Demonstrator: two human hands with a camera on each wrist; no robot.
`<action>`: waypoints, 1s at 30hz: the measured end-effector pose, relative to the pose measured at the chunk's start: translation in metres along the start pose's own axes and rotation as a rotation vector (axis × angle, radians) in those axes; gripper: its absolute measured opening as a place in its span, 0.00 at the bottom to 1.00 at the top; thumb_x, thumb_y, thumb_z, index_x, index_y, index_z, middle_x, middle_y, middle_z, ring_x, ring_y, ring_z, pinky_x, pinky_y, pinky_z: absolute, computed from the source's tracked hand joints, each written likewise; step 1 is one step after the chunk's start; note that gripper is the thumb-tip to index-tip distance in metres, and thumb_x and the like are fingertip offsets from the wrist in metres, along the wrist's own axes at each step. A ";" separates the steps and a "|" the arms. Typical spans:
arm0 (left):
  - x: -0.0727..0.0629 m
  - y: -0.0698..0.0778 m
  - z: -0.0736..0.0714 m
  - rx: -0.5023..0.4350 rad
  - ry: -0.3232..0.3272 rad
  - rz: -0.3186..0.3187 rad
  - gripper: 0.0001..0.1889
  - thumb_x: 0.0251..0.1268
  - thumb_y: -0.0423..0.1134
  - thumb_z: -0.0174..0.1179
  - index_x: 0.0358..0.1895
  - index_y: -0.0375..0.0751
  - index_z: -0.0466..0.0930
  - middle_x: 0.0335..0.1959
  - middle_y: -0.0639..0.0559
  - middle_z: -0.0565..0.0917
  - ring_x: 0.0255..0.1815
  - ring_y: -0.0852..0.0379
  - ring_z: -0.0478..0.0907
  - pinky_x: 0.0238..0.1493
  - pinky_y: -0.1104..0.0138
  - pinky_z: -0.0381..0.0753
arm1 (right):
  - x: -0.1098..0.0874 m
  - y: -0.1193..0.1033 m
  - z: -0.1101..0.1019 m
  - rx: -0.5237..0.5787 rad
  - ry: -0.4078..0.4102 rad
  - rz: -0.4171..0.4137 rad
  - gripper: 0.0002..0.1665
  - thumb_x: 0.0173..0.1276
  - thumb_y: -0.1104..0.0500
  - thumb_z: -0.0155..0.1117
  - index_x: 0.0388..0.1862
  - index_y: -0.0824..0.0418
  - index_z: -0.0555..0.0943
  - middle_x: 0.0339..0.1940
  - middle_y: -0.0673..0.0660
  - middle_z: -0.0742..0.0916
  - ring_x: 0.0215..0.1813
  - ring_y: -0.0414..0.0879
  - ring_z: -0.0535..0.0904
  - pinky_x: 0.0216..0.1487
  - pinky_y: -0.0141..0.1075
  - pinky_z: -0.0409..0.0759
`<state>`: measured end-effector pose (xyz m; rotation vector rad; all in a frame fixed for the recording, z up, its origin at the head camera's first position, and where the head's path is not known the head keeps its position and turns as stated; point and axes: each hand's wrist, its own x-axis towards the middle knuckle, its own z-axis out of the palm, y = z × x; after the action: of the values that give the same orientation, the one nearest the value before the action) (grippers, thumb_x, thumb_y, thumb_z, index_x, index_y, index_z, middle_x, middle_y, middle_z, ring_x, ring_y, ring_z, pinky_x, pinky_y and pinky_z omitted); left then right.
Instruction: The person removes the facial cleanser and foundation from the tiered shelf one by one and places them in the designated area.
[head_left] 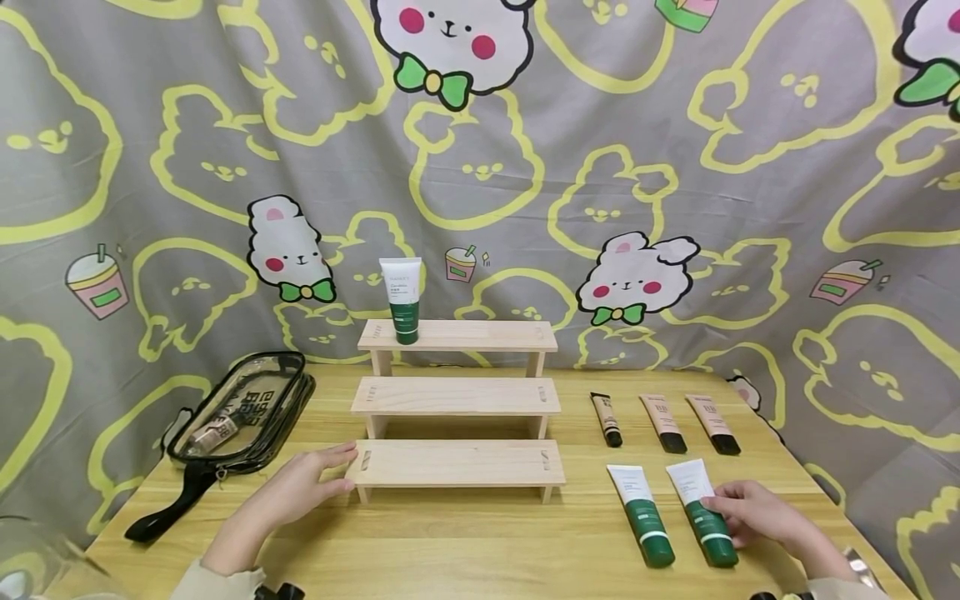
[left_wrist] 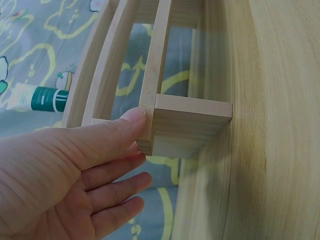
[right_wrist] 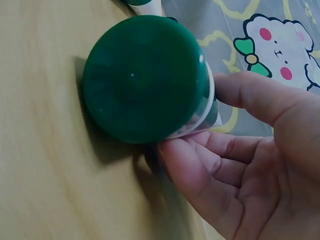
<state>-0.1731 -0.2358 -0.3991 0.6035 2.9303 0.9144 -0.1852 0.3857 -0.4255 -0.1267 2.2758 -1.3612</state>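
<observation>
My left hand (head_left: 296, 486) touches the left end of the lowest step of a pale wooden three-step display stand (head_left: 459, 462). In the left wrist view the thumb (left_wrist: 131, 116) lies against the board's end corner, and the other fingers extend loosely past it. My right hand (head_left: 765, 514) grips a white-and-green squeeze tube (head_left: 701, 512) near its green cap (right_wrist: 142, 80), thumb on one side and fingers on the other. A similar squeeze tube (head_left: 641, 515) lies just left of it. Another white-and-green tube (head_left: 403, 300) stands cap down on the top step's left end.
Behind the right-hand tubes lie a slim beige tube (head_left: 606, 418) and two pink tubes with black caps, including one pink tube (head_left: 663, 422). A clear black-trimmed pouch (head_left: 243, 412) with a small tube inside lies left of the stand. A patterned curtain (head_left: 480, 242) hangs behind the table.
</observation>
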 end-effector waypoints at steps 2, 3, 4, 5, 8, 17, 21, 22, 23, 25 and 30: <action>0.000 0.000 0.000 0.000 0.000 -0.001 0.26 0.58 0.41 0.62 0.57 0.30 0.73 0.61 0.37 0.69 0.60 0.37 0.65 0.58 0.47 0.65 | -0.001 0.001 -0.001 0.002 0.005 0.010 0.16 0.69 0.54 0.54 0.35 0.69 0.75 0.21 0.50 0.78 0.22 0.38 0.73 0.23 0.29 0.79; 0.000 0.000 0.000 -0.001 0.001 -0.001 0.26 0.58 0.41 0.62 0.57 0.30 0.73 0.62 0.37 0.69 0.60 0.37 0.65 0.58 0.47 0.65 | -0.001 0.001 -0.002 -0.001 0.015 0.017 0.18 0.68 0.54 0.55 0.36 0.71 0.75 0.21 0.50 0.78 0.22 0.38 0.74 0.23 0.29 0.79; 0.000 0.000 0.000 0.000 0.001 -0.002 0.26 0.58 0.41 0.62 0.57 0.30 0.73 0.62 0.37 0.69 0.60 0.37 0.65 0.58 0.47 0.64 | -0.001 0.001 -0.002 -0.006 0.025 0.024 0.19 0.68 0.54 0.55 0.38 0.74 0.75 0.22 0.51 0.78 0.22 0.39 0.74 0.23 0.30 0.79; 0.000 0.000 0.000 0.000 0.001 -0.002 0.26 0.58 0.41 0.62 0.57 0.29 0.73 0.62 0.37 0.69 0.60 0.37 0.65 0.58 0.47 0.64 | -0.002 0.002 -0.003 -0.012 0.038 0.031 0.21 0.68 0.54 0.56 0.40 0.76 0.74 0.23 0.51 0.78 0.23 0.39 0.74 0.24 0.30 0.80; 0.000 0.000 0.000 -0.001 0.001 -0.003 0.26 0.58 0.41 0.62 0.57 0.29 0.73 0.62 0.38 0.69 0.60 0.37 0.65 0.58 0.47 0.65 | -0.003 0.003 -0.005 -0.016 0.061 0.049 0.25 0.68 0.55 0.56 0.44 0.81 0.72 0.25 0.53 0.79 0.24 0.40 0.76 0.25 0.32 0.81; -0.001 0.000 -0.001 -0.003 -0.002 0.004 0.26 0.58 0.40 0.62 0.57 0.29 0.72 0.62 0.37 0.68 0.60 0.37 0.65 0.58 0.47 0.65 | -0.005 0.003 -0.008 -0.026 0.062 0.068 0.25 0.68 0.55 0.55 0.45 0.81 0.72 0.26 0.53 0.80 0.25 0.41 0.77 0.26 0.33 0.81; 0.000 0.000 -0.001 0.006 0.004 0.019 0.25 0.58 0.40 0.62 0.57 0.28 0.73 0.61 0.37 0.69 0.60 0.37 0.65 0.58 0.47 0.65 | -0.005 0.001 -0.009 -0.050 0.077 0.081 0.27 0.68 0.54 0.56 0.45 0.83 0.71 0.27 0.53 0.80 0.27 0.43 0.78 0.28 0.34 0.82; 0.000 0.000 -0.001 0.009 0.006 0.021 0.25 0.58 0.40 0.62 0.57 0.28 0.73 0.61 0.37 0.69 0.60 0.37 0.66 0.58 0.47 0.65 | -0.005 0.001 -0.009 -0.054 0.080 0.082 0.28 0.68 0.54 0.56 0.46 0.83 0.70 0.27 0.53 0.80 0.27 0.43 0.78 0.28 0.34 0.82; 0.000 0.000 -0.001 0.009 0.006 0.021 0.25 0.58 0.40 0.62 0.57 0.28 0.73 0.61 0.37 0.69 0.60 0.37 0.66 0.58 0.47 0.65 | -0.005 0.001 -0.009 -0.057 0.082 0.084 0.28 0.68 0.54 0.56 0.46 0.83 0.70 0.28 0.53 0.80 0.27 0.43 0.78 0.28 0.34 0.82; 0.000 -0.001 -0.001 0.011 0.008 0.019 0.25 0.58 0.40 0.62 0.57 0.29 0.73 0.61 0.37 0.69 0.60 0.37 0.65 0.58 0.47 0.65 | -0.005 0.001 -0.009 -0.058 0.085 0.083 0.28 0.68 0.55 0.56 0.46 0.84 0.70 0.28 0.53 0.81 0.28 0.43 0.78 0.28 0.34 0.82; 0.000 -0.001 0.000 0.015 0.012 0.006 0.25 0.58 0.40 0.62 0.57 0.30 0.73 0.61 0.38 0.69 0.60 0.37 0.65 0.59 0.47 0.64 | -0.003 0.000 -0.010 -0.064 0.106 0.082 0.28 0.68 0.55 0.55 0.46 0.84 0.70 0.29 0.54 0.82 0.30 0.46 0.79 0.29 0.36 0.82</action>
<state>-0.1734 -0.2362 -0.3999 0.6097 2.9501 0.9000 -0.1869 0.3951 -0.4202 0.0179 2.3852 -1.2810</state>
